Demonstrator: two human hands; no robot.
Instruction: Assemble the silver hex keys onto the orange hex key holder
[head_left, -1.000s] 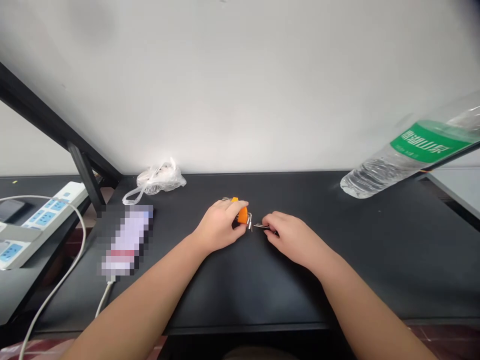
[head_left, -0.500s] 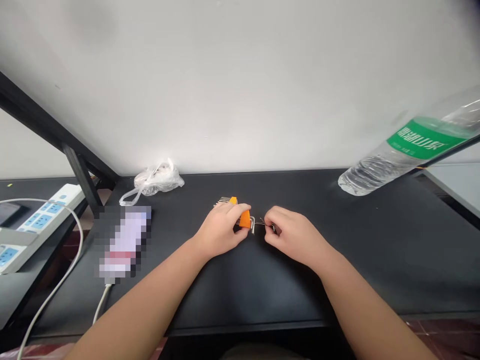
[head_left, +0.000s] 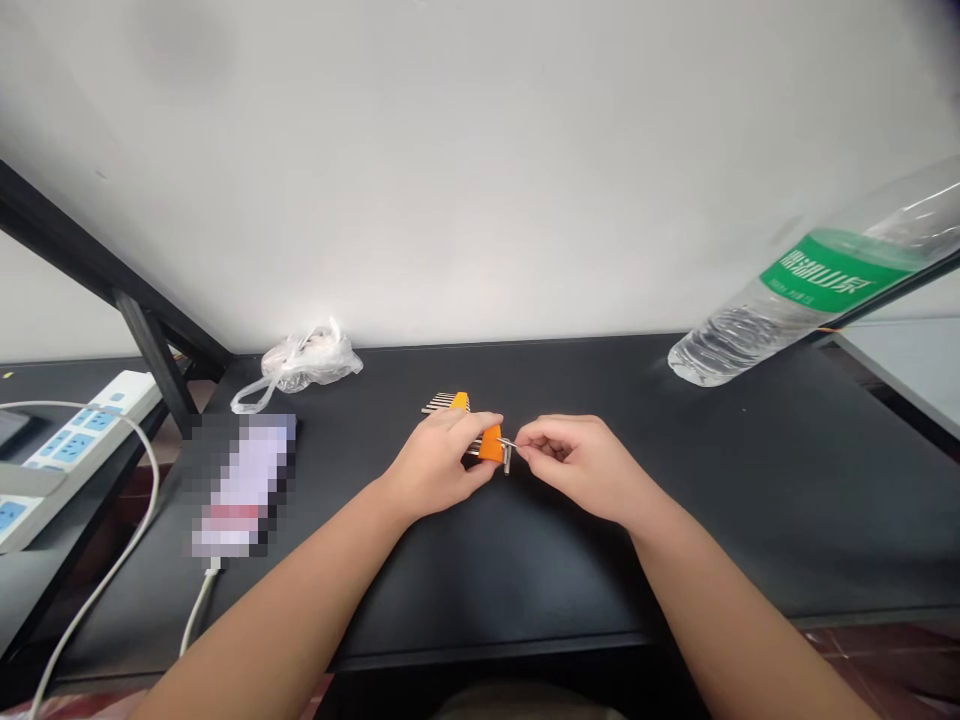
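My left hand (head_left: pixel 439 465) grips an orange holder (head_left: pixel 491 445) that carries a row of metal hex keys (head_left: pixel 444 403), which fan out behind my fingers. An L-shaped metal key (head_left: pixel 508 456) stands at the holder's right end. My right hand (head_left: pixel 570 465) pinches a thin metal hex key (head_left: pixel 506 442) between thumb and fingers, and its tip touches or nearly touches the holder's right end. My fingers hide part of the holder.
The black table (head_left: pixel 600 560) carries a crumpled plastic bag (head_left: pixel 304 362), a pixelated phone-like object (head_left: pixel 244 490) with a white cable, and a clear water bottle (head_left: pixel 814 290) with a green label. A power strip (head_left: pixel 75 450) sits lower left.
My right hand has moved left, closer to the orange holder, bringing the thin key up against its end. The view has shifted slightly.
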